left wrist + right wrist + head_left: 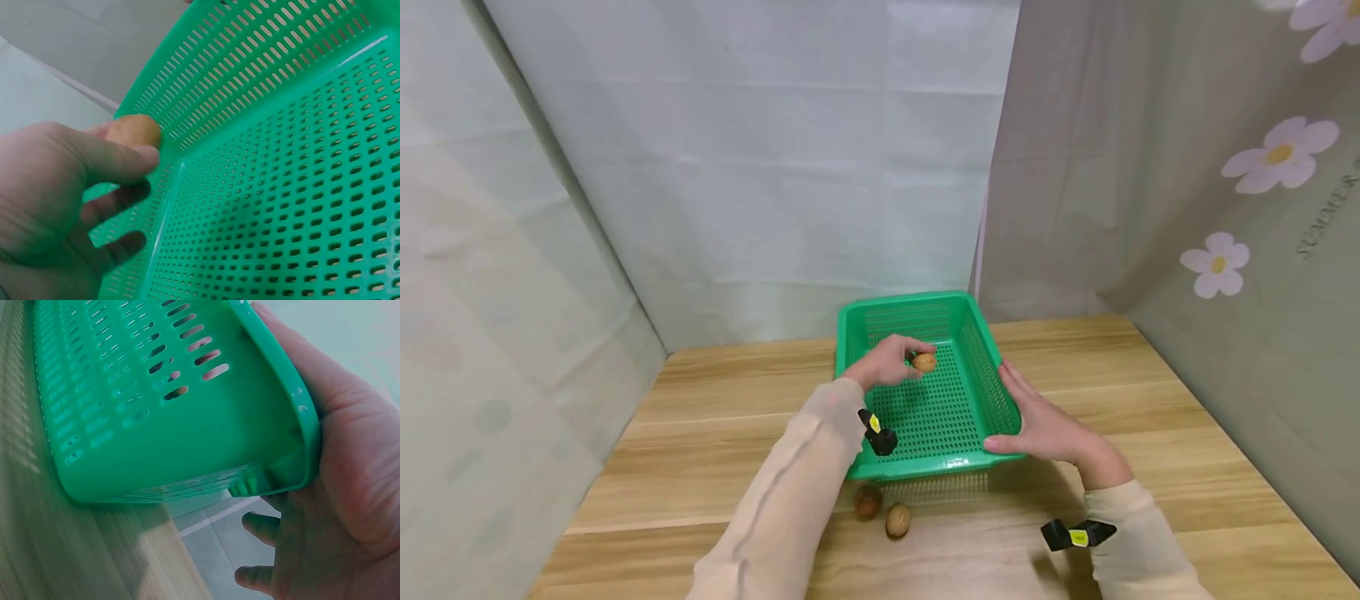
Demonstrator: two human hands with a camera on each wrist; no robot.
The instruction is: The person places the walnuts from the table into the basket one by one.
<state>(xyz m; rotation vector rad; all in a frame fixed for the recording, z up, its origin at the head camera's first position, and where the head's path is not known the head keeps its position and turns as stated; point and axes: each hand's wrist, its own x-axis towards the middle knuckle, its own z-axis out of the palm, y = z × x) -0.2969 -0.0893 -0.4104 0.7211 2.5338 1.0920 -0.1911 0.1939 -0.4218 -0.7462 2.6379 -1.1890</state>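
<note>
A walnut (924, 362) is pinched between the thumb and fingers of my left hand (887, 362), over the inside of a green plastic basket (925, 468). In the left wrist view the walnut (134, 132) shows near the basket's wall, with the other fingers spread below it. My right hand (1052, 425) grips the basket's near right corner, thumb at the front rim and fingers along the outer right side. In the right wrist view the rim (303, 409) lies against the palm. Two more walnuts, one darker (868, 502) and one lighter (898, 521), sit on the table before the basket.
The basket stands toward the back of a wood-grain table (737, 417), close to a pale cloth backdrop (775, 208). A curtain with white flowers (1281, 155) hangs at the right. Black wrist devices (1078, 535) are on both sleeves.
</note>
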